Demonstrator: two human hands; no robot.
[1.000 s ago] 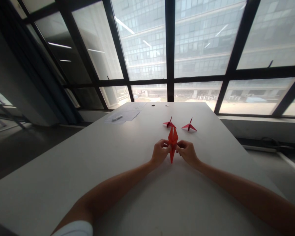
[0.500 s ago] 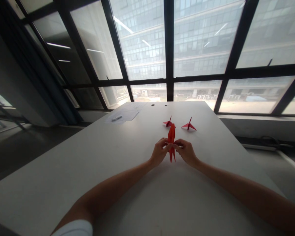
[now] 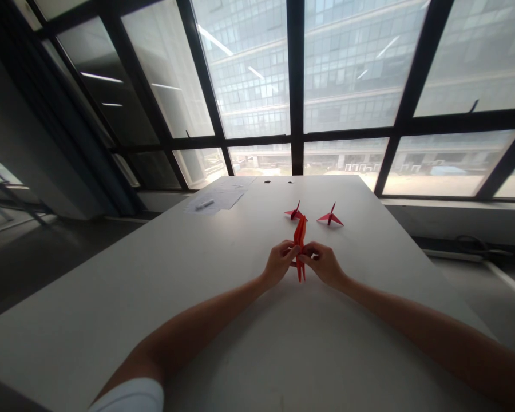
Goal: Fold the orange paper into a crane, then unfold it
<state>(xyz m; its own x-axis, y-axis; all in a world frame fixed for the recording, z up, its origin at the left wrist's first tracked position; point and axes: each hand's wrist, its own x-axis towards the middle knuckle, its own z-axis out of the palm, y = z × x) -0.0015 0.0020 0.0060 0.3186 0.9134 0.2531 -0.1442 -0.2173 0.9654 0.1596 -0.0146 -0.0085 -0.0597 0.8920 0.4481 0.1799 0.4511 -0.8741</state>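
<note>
Left hand [image 3: 278, 263] and right hand [image 3: 325, 264] are both closed at the fingertips on a red folded paper piece [image 3: 300, 232], which is pinched near its middle. The piece is held directly between the two hands; its upper part is raised beyond the fingers, and its lower ends are pointed back toward the person. It is folded long and narrow: the upper part is split into layers tinged with orange, and two slim points are seen below. Its waist is largely covered by the fingers, and whether the table is touched by its points cannot be told.

Just beyond, a left paper crane [image 3: 294, 214] is partly overlapped in the view by the tip of the held piece. To its right, a right paper crane [image 3: 330, 219] is set apart, seen whole with its wings spread. Both are made of red paper and are rested on the white table [image 3: 163, 297]. Toward the far left corner, paper sheets [image 3: 232, 199] are spread, with a white marker-like object [image 3: 205, 204] laid on them. Near the far edge, a dark round spot [image 3: 266, 182] is seen. Beyond the table, large windows [image 3: 249, 74] are framed in black, flanked on the left by a dark blue curtain [image 3: 64, 114].
</note>
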